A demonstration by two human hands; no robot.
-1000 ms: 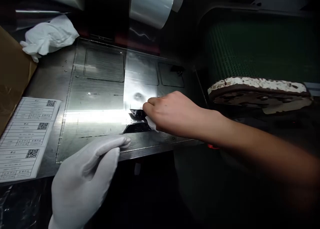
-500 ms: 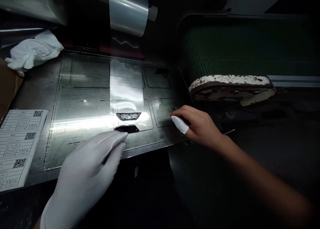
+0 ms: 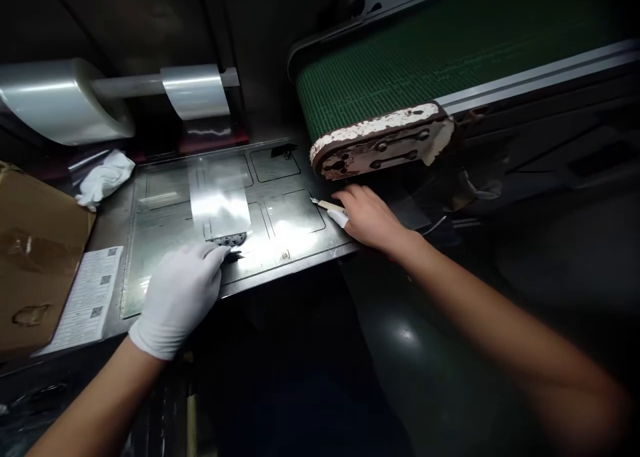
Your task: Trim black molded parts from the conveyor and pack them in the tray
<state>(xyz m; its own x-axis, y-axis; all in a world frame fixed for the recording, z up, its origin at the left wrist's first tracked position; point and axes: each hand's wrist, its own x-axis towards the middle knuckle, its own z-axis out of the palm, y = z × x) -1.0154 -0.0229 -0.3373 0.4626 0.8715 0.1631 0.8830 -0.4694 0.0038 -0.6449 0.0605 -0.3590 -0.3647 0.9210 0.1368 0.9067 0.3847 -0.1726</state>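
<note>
My left hand (image 3: 187,284), in a white glove, has its fingers pinched at the near edge of a small black plastic part (image 3: 227,239). This part sits at the near end of a clear film strip (image 3: 219,194), and a dark shape lies just below it. My right hand (image 3: 367,216) is bare except for a white cover on the thumb. It grips a craft knife (image 3: 330,206) with a pale handle, its thin metal tip pointing left over the shiny plate (image 3: 260,262), which bears dark rectangular outlines.
Behind the plate, a narrow film roll (image 3: 196,92) and a wide roll (image 3: 55,100) hang on a bar. A green conveyor (image 3: 380,77) stands at the right. Leftward are a crumpled white glove (image 3: 106,177), a cardboard box (image 3: 40,250) and printed label sheets (image 3: 90,297).
The view has swung right and shows more of the conveyor and the box. My left fingers now meet the black part's edge. The knife in my right hand shows more clearly.
</note>
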